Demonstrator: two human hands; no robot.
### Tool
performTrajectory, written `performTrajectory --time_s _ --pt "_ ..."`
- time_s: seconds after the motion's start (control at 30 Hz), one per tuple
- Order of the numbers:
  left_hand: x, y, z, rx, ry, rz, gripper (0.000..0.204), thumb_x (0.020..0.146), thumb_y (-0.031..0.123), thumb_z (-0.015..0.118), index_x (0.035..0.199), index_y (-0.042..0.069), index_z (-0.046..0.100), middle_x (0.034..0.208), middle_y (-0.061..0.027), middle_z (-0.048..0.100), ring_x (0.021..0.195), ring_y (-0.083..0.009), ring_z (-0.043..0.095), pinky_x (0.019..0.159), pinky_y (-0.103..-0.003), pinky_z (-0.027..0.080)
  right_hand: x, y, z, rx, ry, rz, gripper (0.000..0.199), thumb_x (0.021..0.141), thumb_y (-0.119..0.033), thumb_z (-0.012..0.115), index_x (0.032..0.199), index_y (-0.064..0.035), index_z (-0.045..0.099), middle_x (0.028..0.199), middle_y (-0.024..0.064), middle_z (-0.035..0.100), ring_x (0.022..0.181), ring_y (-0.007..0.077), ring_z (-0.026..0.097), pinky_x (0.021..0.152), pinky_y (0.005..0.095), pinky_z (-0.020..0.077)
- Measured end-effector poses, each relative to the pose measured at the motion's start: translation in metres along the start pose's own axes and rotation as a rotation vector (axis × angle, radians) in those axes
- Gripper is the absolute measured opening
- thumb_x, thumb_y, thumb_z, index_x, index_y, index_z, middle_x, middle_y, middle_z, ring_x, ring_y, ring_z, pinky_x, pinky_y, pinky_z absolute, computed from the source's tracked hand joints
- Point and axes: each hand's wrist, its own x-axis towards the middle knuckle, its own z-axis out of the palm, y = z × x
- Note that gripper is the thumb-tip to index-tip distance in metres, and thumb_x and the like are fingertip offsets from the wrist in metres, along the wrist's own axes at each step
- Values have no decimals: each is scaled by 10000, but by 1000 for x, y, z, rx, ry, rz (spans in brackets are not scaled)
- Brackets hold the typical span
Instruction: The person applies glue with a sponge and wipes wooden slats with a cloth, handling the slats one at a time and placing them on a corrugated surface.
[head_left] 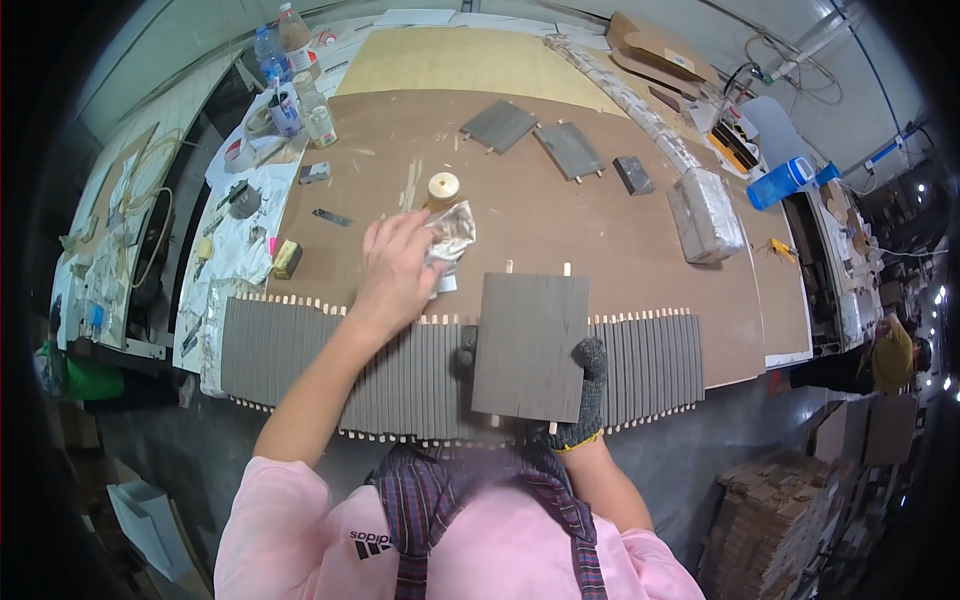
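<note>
Upright in the gloved right hand [583,400] stands a flat grey square wooden panel [530,345], pegs pointing away, over the row of grey pegged slats [300,350]. Meanwhile the bare left hand [397,275] clutches a crumpled silver foil packet [452,235] beside a small tan glue bottle [443,188]; a plastic-wrapped grey block [705,213] lies well right.

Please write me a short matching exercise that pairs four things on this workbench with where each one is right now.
Things:
1. flat grey wooden panel with dowel pegs
2. crumpled silvery foil wrapper
3. blue plastic container
4. clear plastic bottles

Places:
A. far left corner of the bench
B. gripped by the bare left hand
C. right edge of the bench
D. held from beneath by the grey-gloved right hand, over the row of grey slats

Pairs: 1-D, 2-B, 3-C, 4-A
</note>
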Motion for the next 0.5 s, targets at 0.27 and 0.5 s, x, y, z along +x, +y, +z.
performTrajectory --time_s 0.27,0.5 --pt "-16 50 7 -462 -158 96 672 683 312 847 1236 14 608 1271 -149 624 1255 -328 527 1103 -490 338 2 3 15 294 -19 66 753 872 -327 684 1492 -47 360 1409 160 497 1267 287 551 1070 430 481" --pt "-9 50 -2 -329 -312 146 602 703 327 837 1200 48 644 1186 -87 665 1239 -265 546 1114 -556 292 -7 3 21 153 110 71 855 814 -366 718 1513 -61 332 1429 161 487 1295 299 531 1085 451 472"
